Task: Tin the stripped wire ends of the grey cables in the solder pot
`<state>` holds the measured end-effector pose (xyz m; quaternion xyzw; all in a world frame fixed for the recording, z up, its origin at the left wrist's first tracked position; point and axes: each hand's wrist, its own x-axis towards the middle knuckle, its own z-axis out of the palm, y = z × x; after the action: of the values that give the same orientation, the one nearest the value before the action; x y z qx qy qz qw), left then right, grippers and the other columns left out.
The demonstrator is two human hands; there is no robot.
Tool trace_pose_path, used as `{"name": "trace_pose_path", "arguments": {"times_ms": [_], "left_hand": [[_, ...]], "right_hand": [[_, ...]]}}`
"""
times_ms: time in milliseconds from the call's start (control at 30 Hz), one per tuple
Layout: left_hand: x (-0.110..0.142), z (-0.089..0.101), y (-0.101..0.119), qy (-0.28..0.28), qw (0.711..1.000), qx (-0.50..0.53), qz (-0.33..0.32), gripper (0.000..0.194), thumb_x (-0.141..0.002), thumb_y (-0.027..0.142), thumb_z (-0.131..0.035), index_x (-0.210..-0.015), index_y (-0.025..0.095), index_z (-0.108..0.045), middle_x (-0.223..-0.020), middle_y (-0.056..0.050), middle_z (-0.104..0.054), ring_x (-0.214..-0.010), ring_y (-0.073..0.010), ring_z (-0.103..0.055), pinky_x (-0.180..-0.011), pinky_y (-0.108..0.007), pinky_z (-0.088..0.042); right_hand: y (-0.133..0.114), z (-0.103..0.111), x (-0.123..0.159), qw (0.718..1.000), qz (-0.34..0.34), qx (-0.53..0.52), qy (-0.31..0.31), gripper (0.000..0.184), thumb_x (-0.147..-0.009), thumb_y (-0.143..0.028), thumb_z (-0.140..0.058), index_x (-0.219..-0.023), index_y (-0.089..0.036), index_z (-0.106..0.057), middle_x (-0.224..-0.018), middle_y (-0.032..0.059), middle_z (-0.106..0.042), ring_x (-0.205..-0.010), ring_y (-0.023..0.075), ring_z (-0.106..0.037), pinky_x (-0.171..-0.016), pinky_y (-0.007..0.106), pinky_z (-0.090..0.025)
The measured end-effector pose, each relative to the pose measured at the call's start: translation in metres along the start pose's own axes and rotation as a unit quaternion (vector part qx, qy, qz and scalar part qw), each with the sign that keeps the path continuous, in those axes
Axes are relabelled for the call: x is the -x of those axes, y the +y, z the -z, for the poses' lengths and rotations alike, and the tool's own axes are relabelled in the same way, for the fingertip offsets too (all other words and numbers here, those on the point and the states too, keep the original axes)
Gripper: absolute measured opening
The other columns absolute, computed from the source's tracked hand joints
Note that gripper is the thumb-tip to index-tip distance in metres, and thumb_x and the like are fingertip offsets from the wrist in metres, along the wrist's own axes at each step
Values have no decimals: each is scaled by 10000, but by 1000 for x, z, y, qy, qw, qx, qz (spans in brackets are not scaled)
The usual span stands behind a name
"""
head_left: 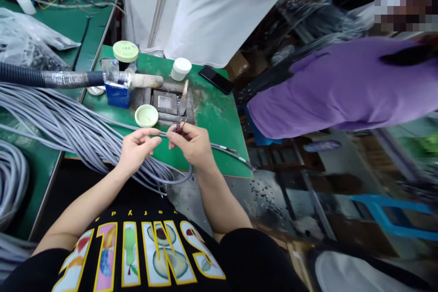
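Observation:
My left hand [138, 147] and my right hand [191, 142] are together over the near edge of a green table [219, 114]. Both pinch one grey cable [178, 179] that loops down below my right wrist. The cable's stripped end [179, 125], with thin red and dark wires, sticks up from my right fingers. My left fingers are closed on the cable just left of that end. A thick bundle of grey cables [61, 123] runs in from the left, under my left hand.
On the table stand a metal solder pot [166, 101], a small pale green dish [146, 115], a blue box [118, 92], a green-lidded jar [125, 52], a white jar [180, 68] and a black phone [216, 79]. A corrugated hose [51, 78] lies across. A person in purple [342, 86] bends at the right.

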<state>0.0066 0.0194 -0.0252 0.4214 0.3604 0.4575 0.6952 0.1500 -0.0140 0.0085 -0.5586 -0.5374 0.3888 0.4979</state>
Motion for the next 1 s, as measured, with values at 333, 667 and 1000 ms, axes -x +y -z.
{"name": "trace_pose_path", "arguments": {"times_ms": [333, 667, 1000], "left_hand": [[-1, -6, 3, 26, 999, 20, 5, 337, -544, 425, -821, -656, 145, -671, -388, 71, -486, -345, -32, -370, -372, -175, -246], [0, -4, 2, 26, 999, 34, 22, 390, -549, 474, -816, -682, 142, -661, -385, 78, -466, -346, -33, -360, -372, -173, -234], [-1, -4, 2, 33, 998, 43, 8, 369, -550, 447, -827, -684, 142, -669, -390, 80, -457, -349, -34, -348, -370, -184, -232]], "right_hand": [[-1, -6, -3, 1000, -21, 7, -6, 154, -746, -305, -636, -655, -183, -612, -501, -48, -554, -443, 87, -526, -476, 220, -438], [-1, -10, -4, 1000, -20, 16, 4, 153, -738, -317, -640, -668, -182, -620, -507, -47, -553, -441, 90, -523, -471, 223, -445], [-1, -9, -9, 999, -48, 11, -22, 211, -715, -376, -675, -653, -183, -617, -497, -47, -546, -443, 89, -512, -462, 227, -439]]}}
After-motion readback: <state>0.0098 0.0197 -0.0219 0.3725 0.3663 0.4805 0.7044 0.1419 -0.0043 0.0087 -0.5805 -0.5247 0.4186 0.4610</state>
